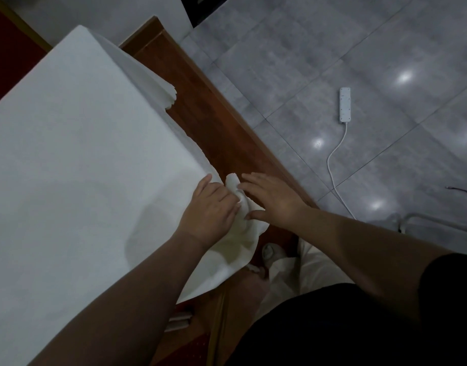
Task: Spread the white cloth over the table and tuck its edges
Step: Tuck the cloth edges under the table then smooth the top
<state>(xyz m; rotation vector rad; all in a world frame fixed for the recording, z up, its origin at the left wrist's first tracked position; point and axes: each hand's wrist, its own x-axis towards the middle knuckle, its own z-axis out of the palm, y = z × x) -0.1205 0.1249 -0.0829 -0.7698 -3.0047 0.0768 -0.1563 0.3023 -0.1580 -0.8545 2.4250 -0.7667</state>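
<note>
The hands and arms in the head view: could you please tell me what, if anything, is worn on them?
Both forearms are bare. The left hand and the right hand have no gloves, and no rings, watch or bracelet show. A black short sleeve covers the right upper arm. No sleeve shows on the left arm within the frame.

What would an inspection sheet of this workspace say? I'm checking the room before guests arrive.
Surface: table fully covered in white, top smooth.
Job's things: white cloth bunched at the near corner, spare fabric hanging loose; far corner folds hang in pleats.
Clutter: nothing seen on the table.
Grippers: left hand pinches the bunched corner; right hand rests open against it.
Cables: white power strip lies on the floor, its cord trailing toward the person.
Surroundings: grey tiled floor, wooden platform edge.
</note>
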